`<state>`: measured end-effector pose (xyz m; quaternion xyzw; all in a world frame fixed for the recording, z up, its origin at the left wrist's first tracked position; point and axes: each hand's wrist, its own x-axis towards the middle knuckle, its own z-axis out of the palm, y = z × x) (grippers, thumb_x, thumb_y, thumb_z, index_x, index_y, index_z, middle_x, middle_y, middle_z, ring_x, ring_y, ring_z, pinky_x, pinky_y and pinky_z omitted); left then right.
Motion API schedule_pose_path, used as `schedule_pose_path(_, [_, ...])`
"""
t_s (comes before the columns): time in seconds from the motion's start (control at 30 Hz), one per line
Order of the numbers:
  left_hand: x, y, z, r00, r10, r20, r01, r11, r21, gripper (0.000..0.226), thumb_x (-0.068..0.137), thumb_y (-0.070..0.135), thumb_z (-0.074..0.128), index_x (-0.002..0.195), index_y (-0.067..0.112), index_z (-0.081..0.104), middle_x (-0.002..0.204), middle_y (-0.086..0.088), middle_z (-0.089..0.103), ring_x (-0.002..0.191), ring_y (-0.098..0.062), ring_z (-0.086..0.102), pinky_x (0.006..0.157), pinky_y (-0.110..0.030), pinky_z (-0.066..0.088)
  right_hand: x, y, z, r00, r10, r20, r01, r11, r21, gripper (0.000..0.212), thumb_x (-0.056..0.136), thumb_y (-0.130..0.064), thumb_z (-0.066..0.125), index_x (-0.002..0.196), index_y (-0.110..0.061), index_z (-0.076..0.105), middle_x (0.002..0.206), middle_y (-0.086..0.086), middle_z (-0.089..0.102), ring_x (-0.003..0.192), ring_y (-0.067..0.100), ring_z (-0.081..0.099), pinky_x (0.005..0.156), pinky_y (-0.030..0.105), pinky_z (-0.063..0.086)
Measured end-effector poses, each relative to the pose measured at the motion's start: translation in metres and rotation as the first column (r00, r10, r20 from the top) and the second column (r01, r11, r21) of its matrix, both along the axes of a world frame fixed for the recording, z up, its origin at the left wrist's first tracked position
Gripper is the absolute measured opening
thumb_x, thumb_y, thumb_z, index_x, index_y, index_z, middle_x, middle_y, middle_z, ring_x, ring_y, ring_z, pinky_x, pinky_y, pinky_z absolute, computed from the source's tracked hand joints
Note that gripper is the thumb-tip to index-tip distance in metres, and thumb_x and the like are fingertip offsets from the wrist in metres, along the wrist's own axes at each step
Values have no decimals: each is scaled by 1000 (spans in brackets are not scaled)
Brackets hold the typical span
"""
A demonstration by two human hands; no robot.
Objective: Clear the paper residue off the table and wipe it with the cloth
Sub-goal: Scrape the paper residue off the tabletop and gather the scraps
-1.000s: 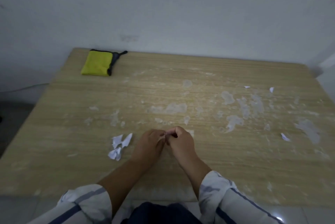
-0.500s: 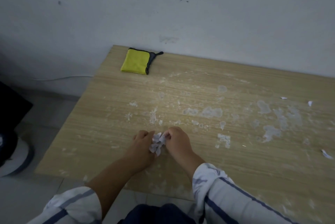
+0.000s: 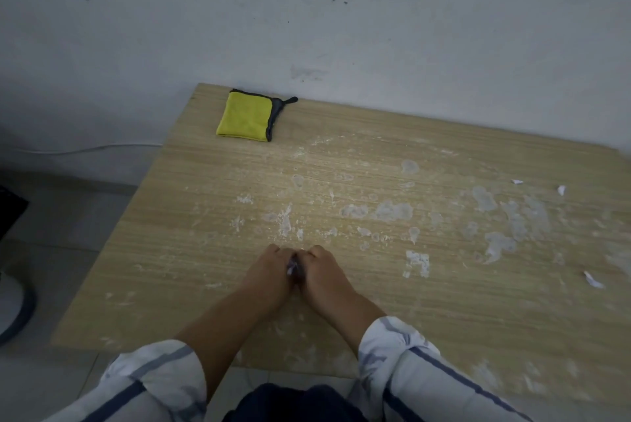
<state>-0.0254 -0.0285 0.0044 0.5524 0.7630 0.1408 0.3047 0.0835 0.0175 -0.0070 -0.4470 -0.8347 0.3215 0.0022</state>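
My left hand (image 3: 269,273) and my right hand (image 3: 322,271) are pressed together on the wooden table (image 3: 177,251), fingers curled. Between them they squeeze a small wad of white paper scraps (image 3: 292,266); only a sliver shows. A folded yellow cloth (image 3: 245,119) with a dark edge lies at the table's far left corner, well away from both hands. Loose white paper bits lie at the right: one (image 3: 593,280) near the right edge, two small ones (image 3: 516,181) (image 3: 561,190) farther back. Whitish stuck residue patches (image 3: 392,210) cover the table's middle and right.
A pale wall (image 3: 341,12) runs along the table's far edge. A white cable (image 3: 85,149) runs along the wall base at the left. Grey floor tiles and a dark round object (image 3: 17,312) lie left of the table.
The scraps that lay left of my hands got gathered between them and are now squeezed almost out of sight. The view shifted left, so the table sits further right.
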Motion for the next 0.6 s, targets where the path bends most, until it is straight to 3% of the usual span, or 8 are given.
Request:
schedule_pose_path(0.2, [-6, 2, 2, 998, -66, 13, 66, 997, -31, 22, 90, 14, 50, 108, 8, 61, 104, -11, 57, 91, -22, 55, 75, -24, 39, -6, 9, 1, 999, -30, 36, 28, 999, 40, 18, 87, -13, 50, 89, -7, 67, 89, 6, 43, 76, 21, 45, 59, 25, 28])
schedule_pose_path(0.37, [-2, 11, 3, 998, 19, -65, -22, 999, -40, 18, 89, 13, 50, 88, 9, 68, 91, -10, 66, 71, -16, 52, 63, -24, 36, -13, 19, 7, 975, -35, 217, 26, 999, 44, 12, 83, -13, 58, 87, -9, 68, 87, 6, 48, 73, 22, 49, 67, 28, 37])
schedule_pose_path(0.5, [1, 13, 0, 993, 35, -109, -36, 999, -12, 20, 92, 11, 47, 93, 7, 66, 101, -11, 61, 89, -23, 59, 73, -28, 42, -14, 19, 8, 971, -60, 231, 42, 996, 80, 10, 82, -11, 57, 81, -8, 66, 74, 2, 46, 75, 27, 58, 63, 29, 39])
schedule_pose_path(0.6, [1, 12, 0, 994, 31, -109, -30, 1000, 4, 21, 93, 13, 46, 94, 8, 66, 104, -10, 59, 94, -23, 58, 74, -27, 41, -13, 18, 8, 977, -50, 208, 31, 995, 95, 12, 84, -12, 56, 80, -8, 66, 77, 5, 49, 71, 25, 54, 62, 29, 38])
